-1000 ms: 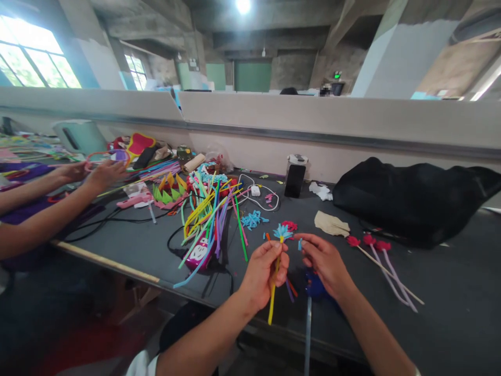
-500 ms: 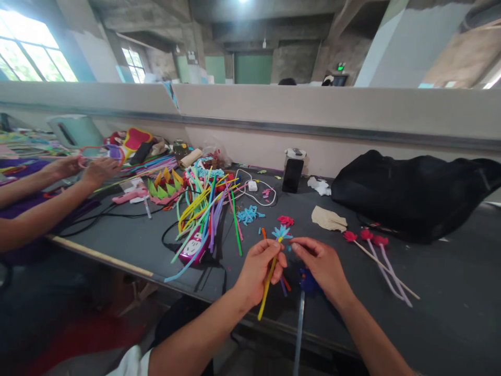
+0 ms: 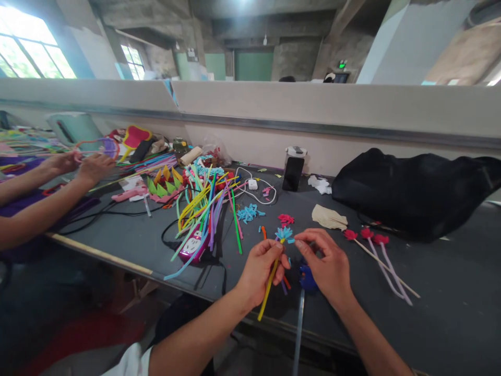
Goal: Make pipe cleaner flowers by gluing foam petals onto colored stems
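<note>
My left hand is closed around the yellow stem of a flower with light blue petals. The stem slants down toward the table's front edge. My right hand is in a pinch just right of the flower, with a small light blue piece at its fingertips. Below and between the hands lies a blue object, partly hidden by my right hand, with a long translucent stick reaching past the edge. Behind the flower are a pile of light blue pieces and some red pieces.
Colourful fuzzy stems lie over a purple power strip on the left. Three red flowers and a black bag are on the right. A phone stands at the back. Another person's hands hold a purple-and-orange ring at far left.
My right hand has shifted slightly, and the blue piece at its fingertips now shows clearly beside the flower. The blue flower head is turned a little. The other person's hands moved slightly left.
</note>
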A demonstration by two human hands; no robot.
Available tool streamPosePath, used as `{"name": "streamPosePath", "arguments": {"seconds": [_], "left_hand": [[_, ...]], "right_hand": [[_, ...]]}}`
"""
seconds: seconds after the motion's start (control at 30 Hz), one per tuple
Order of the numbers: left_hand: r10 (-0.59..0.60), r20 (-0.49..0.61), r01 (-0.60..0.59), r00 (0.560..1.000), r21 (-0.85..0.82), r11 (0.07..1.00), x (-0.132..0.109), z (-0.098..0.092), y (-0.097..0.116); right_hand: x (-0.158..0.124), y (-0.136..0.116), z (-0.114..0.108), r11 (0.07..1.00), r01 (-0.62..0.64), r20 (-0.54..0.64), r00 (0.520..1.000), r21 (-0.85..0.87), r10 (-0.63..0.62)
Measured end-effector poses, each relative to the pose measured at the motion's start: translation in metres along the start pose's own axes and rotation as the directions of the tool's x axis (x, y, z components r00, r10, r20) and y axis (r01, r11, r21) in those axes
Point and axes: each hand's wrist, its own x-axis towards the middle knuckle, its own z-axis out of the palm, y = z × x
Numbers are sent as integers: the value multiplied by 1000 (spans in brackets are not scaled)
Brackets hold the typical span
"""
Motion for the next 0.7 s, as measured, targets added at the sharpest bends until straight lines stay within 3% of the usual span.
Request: {"name": "streamPosePath", "arguments": {"seconds": [0.27, 0.7], "left_hand": [[2, 34, -4, 999, 32, 999, -4, 3, -2], [21, 44, -25, 999, 90, 996, -4, 2, -3]], "right_hand": [[-1, 0, 2, 985, 117, -29, 992, -126, -122], [-1, 1, 3, 974, 134, -41, 989, -182, -143]]}}
